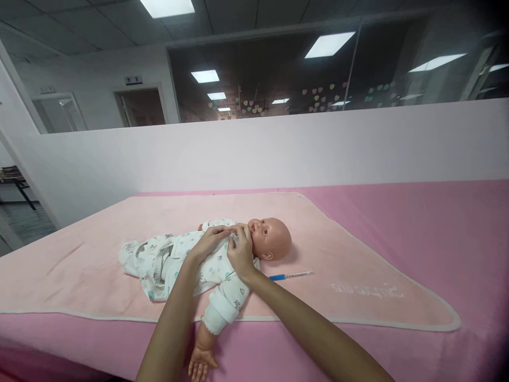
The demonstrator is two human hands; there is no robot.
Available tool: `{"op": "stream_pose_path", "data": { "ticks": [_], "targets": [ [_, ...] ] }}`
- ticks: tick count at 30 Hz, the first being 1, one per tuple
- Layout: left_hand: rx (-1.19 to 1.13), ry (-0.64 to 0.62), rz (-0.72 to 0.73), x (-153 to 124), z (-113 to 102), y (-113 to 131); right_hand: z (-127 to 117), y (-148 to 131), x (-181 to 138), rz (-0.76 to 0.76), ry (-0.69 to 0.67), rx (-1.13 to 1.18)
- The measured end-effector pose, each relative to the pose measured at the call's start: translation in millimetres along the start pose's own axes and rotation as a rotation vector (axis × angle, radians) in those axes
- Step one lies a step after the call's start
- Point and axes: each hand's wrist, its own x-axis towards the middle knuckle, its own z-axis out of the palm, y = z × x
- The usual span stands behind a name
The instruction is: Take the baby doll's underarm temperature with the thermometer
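Observation:
A baby doll (pixel 274 237) in a white patterned romper (pixel 175 260) lies on its back on a light pink blanket (pixel 338 249), head to the right. My left hand (pixel 209 241) and my right hand (pixel 241 249) meet at the doll's chest just below its chin, both with fingers pinched on the romper's collar. One doll arm (pixel 202 353) hangs over the bed's near edge. A thin glass thermometer with a blue end (pixel 291 275) lies on the blanket to the right of my right wrist.
The blanket covers a bed with a darker pink sheet (pixel 437 223). A white partition wall (pixel 278 148) runs along the bed's far side, with dark glass above it. A doorway and floor show at the far left.

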Motion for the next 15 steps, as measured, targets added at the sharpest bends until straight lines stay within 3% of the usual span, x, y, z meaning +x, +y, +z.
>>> {"op": "stream_pose_path", "data": {
  "ticks": [15],
  "targets": [
    [0.005,0.003,0.021,0.2,-0.7,-3.8,1.6,-2.2,-3.8,-0.133,-0.059,-0.057]
  ]
}}
